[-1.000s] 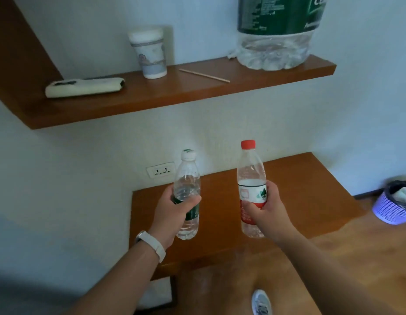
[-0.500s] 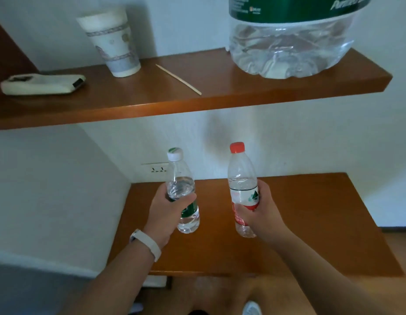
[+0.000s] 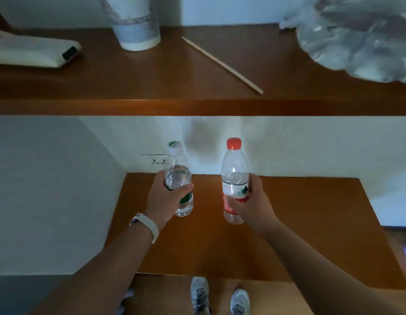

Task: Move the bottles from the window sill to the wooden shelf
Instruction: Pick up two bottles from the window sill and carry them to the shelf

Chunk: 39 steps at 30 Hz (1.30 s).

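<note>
Plastic and upright, 2 bottles stand side by side in my grips, left grip [image 3: 165, 202] wrapped round the green-labelled bottle [image 3: 178, 176], right grip [image 3: 251, 202] round the red-capped bottle [image 3: 234, 164], both over the lower wooden shelf [image 3: 300, 219], below the front edge of the upper shelf [image 3: 197, 108].

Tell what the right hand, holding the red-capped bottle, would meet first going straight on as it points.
Probably the white wall behind the lower wooden shelf; nothing shows between it and the right hand gripping the red-capped bottle. Depth is unclear.
</note>
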Each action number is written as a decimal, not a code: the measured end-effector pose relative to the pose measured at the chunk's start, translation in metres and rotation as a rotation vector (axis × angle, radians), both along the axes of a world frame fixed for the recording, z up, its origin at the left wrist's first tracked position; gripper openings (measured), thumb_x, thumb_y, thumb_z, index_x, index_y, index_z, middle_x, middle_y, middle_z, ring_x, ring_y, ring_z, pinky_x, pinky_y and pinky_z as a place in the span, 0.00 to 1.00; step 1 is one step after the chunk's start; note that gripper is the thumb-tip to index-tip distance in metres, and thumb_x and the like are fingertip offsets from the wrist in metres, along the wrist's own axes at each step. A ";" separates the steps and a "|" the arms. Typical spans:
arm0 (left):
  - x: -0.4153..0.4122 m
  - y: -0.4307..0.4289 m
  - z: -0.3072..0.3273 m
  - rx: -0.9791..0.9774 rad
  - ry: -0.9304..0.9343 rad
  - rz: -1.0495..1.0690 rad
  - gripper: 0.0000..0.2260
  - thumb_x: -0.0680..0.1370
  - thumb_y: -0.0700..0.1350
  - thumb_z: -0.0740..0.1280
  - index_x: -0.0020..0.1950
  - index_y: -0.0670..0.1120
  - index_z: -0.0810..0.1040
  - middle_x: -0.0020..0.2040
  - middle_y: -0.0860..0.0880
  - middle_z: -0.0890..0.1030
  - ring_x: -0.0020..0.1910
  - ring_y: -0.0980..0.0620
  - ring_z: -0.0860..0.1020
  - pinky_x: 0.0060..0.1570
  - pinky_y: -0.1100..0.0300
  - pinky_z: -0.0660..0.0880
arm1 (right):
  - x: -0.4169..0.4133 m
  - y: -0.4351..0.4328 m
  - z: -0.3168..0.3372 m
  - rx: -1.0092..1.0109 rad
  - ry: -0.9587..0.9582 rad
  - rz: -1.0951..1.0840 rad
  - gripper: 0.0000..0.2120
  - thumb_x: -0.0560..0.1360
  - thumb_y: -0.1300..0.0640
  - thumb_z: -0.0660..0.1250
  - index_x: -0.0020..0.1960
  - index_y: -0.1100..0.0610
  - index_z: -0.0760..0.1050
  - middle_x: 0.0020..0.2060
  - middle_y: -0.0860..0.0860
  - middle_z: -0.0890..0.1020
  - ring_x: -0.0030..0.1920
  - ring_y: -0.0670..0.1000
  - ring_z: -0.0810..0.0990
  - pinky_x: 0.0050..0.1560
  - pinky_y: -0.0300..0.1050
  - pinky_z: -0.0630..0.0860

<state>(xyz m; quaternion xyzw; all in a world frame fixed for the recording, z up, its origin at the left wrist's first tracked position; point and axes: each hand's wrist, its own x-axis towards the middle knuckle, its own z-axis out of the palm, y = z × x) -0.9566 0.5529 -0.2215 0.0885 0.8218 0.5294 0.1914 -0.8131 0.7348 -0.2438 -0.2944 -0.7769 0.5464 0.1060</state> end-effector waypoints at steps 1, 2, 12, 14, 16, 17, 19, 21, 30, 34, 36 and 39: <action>-0.006 0.002 -0.004 -0.003 0.004 -0.008 0.27 0.70 0.48 0.78 0.65 0.50 0.71 0.55 0.54 0.78 0.53 0.55 0.77 0.47 0.61 0.75 | -0.006 -0.001 -0.002 -0.005 0.001 -0.003 0.33 0.69 0.51 0.77 0.68 0.47 0.63 0.55 0.41 0.77 0.52 0.45 0.80 0.50 0.43 0.80; -0.011 0.003 -0.009 0.001 0.005 -0.019 0.27 0.70 0.48 0.77 0.65 0.50 0.71 0.55 0.54 0.78 0.53 0.55 0.77 0.47 0.62 0.75 | -0.010 -0.002 -0.005 -0.009 0.001 -0.010 0.33 0.69 0.52 0.77 0.67 0.46 0.62 0.54 0.41 0.77 0.52 0.44 0.80 0.49 0.41 0.80; -0.052 0.015 -0.070 -0.050 0.079 -0.122 0.28 0.69 0.53 0.77 0.64 0.49 0.71 0.55 0.51 0.79 0.50 0.52 0.79 0.45 0.59 0.79 | -0.061 -0.003 -0.048 0.014 0.010 -0.059 0.32 0.69 0.53 0.77 0.65 0.46 0.62 0.55 0.44 0.77 0.52 0.43 0.79 0.45 0.35 0.78; -0.052 0.018 -0.082 -0.044 0.097 -0.104 0.27 0.69 0.53 0.77 0.64 0.49 0.71 0.54 0.52 0.79 0.50 0.54 0.79 0.44 0.61 0.77 | -0.066 -0.004 -0.059 0.035 -0.015 -0.076 0.32 0.68 0.52 0.77 0.64 0.45 0.62 0.54 0.42 0.77 0.52 0.41 0.79 0.44 0.31 0.76; -0.057 0.021 -0.090 -0.028 0.136 -0.080 0.25 0.69 0.53 0.77 0.62 0.51 0.71 0.53 0.55 0.79 0.50 0.57 0.79 0.44 0.64 0.76 | -0.075 -0.004 -0.067 0.081 -0.026 -0.089 0.31 0.68 0.51 0.77 0.62 0.43 0.61 0.52 0.39 0.76 0.50 0.38 0.78 0.40 0.28 0.73; -0.061 0.023 -0.093 -0.023 0.150 -0.074 0.25 0.70 0.54 0.77 0.62 0.51 0.71 0.53 0.55 0.78 0.50 0.58 0.78 0.45 0.64 0.76 | -0.079 -0.003 -0.071 0.104 -0.027 -0.088 0.31 0.68 0.50 0.77 0.62 0.42 0.61 0.51 0.39 0.76 0.50 0.38 0.78 0.40 0.28 0.72; -0.069 0.026 -0.101 -0.021 0.160 -0.086 0.27 0.69 0.54 0.77 0.64 0.52 0.70 0.55 0.55 0.78 0.51 0.57 0.79 0.47 0.62 0.77 | -0.084 -0.003 -0.081 0.125 -0.025 -0.092 0.31 0.68 0.50 0.78 0.62 0.43 0.62 0.52 0.41 0.77 0.50 0.40 0.78 0.40 0.29 0.72; -0.073 0.029 -0.108 -0.029 0.153 -0.101 0.28 0.69 0.53 0.77 0.65 0.51 0.70 0.55 0.54 0.79 0.52 0.55 0.80 0.49 0.60 0.79 | -0.085 -0.004 -0.093 0.133 -0.027 -0.116 0.31 0.68 0.51 0.78 0.64 0.45 0.63 0.54 0.43 0.77 0.52 0.43 0.78 0.43 0.31 0.74; -0.092 0.050 -0.118 -0.003 0.189 -0.089 0.31 0.69 0.50 0.79 0.67 0.48 0.69 0.60 0.51 0.79 0.57 0.52 0.79 0.55 0.57 0.79 | -0.111 0.001 -0.115 0.144 -0.023 -0.189 0.34 0.67 0.49 0.78 0.66 0.43 0.62 0.58 0.45 0.75 0.57 0.46 0.77 0.52 0.45 0.80; -0.093 0.052 -0.124 0.010 0.200 -0.086 0.30 0.67 0.50 0.80 0.65 0.50 0.70 0.60 0.53 0.77 0.58 0.54 0.78 0.53 0.64 0.77 | -0.119 0.003 -0.120 0.129 -0.018 -0.230 0.34 0.66 0.48 0.78 0.65 0.43 0.63 0.58 0.45 0.76 0.55 0.47 0.78 0.50 0.50 0.82; -0.093 0.053 -0.125 -0.005 0.208 -0.088 0.31 0.67 0.51 0.80 0.65 0.50 0.70 0.60 0.53 0.76 0.58 0.54 0.77 0.54 0.63 0.77 | -0.121 0.003 -0.121 0.130 -0.018 -0.241 0.34 0.66 0.48 0.78 0.64 0.43 0.63 0.58 0.46 0.76 0.54 0.47 0.78 0.49 0.51 0.82; -0.092 0.058 -0.125 -0.043 0.215 -0.095 0.34 0.67 0.54 0.80 0.68 0.49 0.68 0.63 0.51 0.75 0.60 0.54 0.75 0.56 0.60 0.75 | -0.123 0.005 -0.122 0.148 -0.035 -0.227 0.35 0.66 0.47 0.78 0.67 0.46 0.63 0.59 0.47 0.74 0.55 0.48 0.78 0.50 0.51 0.82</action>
